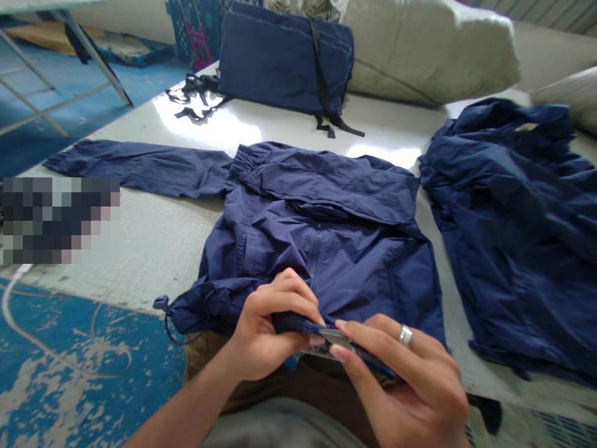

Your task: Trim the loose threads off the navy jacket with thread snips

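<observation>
A navy blue jacket (321, 236) lies flat on the white table (153, 242), zipper up, one sleeve stretched out to the left. My left hand (273, 330) pinches the jacket's bottom hem at the zipper end. My right hand (405, 379), with a ring on one finger, is closed on a small metal tool (336, 338) whose tip meets the hem right beside the left fingers. A drawstring with a toggle (162, 305) hangs from the hem's left corner.
A second navy jacket (513, 230) is heaped at the right. A stack of folded navy garments tied with black straps (284, 59) sits at the back, beside large pale stuffed sacks (433, 50). Blue worn floor (69, 367) lies left of the table.
</observation>
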### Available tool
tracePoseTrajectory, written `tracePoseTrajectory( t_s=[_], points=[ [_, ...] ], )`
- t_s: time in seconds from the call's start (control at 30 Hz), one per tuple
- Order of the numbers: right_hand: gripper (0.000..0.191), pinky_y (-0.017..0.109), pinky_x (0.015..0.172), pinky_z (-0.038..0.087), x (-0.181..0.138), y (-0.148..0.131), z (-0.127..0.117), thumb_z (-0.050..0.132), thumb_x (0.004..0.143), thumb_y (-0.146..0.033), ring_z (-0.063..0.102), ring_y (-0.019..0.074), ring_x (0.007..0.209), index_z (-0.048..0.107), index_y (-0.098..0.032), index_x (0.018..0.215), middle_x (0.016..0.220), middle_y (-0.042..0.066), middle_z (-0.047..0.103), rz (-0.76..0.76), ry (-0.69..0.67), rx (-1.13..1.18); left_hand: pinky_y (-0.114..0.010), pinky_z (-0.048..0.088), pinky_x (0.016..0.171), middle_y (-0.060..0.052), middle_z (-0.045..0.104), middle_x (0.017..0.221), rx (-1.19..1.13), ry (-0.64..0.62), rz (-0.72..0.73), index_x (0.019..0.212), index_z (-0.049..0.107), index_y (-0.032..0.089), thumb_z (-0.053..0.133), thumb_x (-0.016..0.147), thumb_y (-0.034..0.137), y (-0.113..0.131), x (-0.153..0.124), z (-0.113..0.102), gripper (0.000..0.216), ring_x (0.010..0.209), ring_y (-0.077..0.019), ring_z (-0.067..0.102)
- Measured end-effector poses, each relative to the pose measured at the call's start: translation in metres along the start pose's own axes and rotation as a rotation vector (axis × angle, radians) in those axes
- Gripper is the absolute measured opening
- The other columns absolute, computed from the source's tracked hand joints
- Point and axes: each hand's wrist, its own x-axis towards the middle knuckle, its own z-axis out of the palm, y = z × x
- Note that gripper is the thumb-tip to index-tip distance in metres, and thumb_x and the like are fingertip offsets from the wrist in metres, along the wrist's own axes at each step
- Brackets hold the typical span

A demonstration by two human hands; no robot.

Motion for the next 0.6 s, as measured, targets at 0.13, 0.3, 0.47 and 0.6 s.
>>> tracePoseTrajectory(
  t_s=[0.13, 0.3, 0.47, 0.6],
  points=[
    [0.017, 0.022, 0.058, 0.054, -0.0003, -0.0007, -0.0007, 0.072, 0.089, -0.007, 0.069, 0.0111, 0.059, 0.071, -0.016, 0.103, 0.074, 0.002, 0.073, 0.008, -0.001, -0.013, -0.033, 0.044, 0.072, -0.005, 0.07, 0.074, 0.009, -0.004, 0.002, 0.081, 0.08, 0.014, 0.085, 0.083, 0.021, 0.0007, 0.0006, -0.0001, 0.009, 0.074, -0.0162, 0.057],
    [0.018, 0.022, 0.057, 0.053, -0.0008, 0.0003, 0.0003, 0.071, 0.089, -0.006, 0.069, 0.0112, 0.06, 0.071, -0.017, 0.103, 0.073, 0.001, 0.072, 0.007, -0.008, -0.003, -0.032, 0.045, 0.072, -0.005, 0.07, 0.075, 0.013, -0.008, 0.001, 0.082, 0.08, 0.014, 0.085, 0.082, 0.018, 0.001, 0.0006, -0.0003, 0.006, 0.074, -0.0163, 0.058],
    [0.018, 0.023, 0.057, 0.053, -0.0022, 0.0013, 0.0014, 0.072, 0.088, -0.005, 0.068, 0.0115, 0.059, 0.071, -0.016, 0.102, 0.072, 0.001, 0.071, -0.005, 0.006, -0.022, -0.033, 0.045, 0.072, -0.006, 0.07, 0.075, 0.013, -0.006, 0.006, 0.081, 0.08, 0.014, 0.085, 0.082, 0.018, 0.0005, 0.001, 0.0001, 0.007, 0.073, -0.0162, 0.058],
    [0.019, 0.023, 0.057, 0.053, -0.0037, 0.0015, 0.0002, 0.074, 0.087, -0.006, 0.068, 0.0115, 0.059, 0.072, -0.018, 0.102, 0.075, 0.001, 0.073, 0.024, 0.025, -0.024, -0.033, 0.045, 0.071, -0.006, 0.071, 0.074, 0.024, 0.004, 0.011, 0.081, 0.08, 0.015, 0.086, 0.083, 0.022, 0.0011, 0.0018, 0.0008, 0.01, 0.072, -0.0163, 0.058]
  ],
)
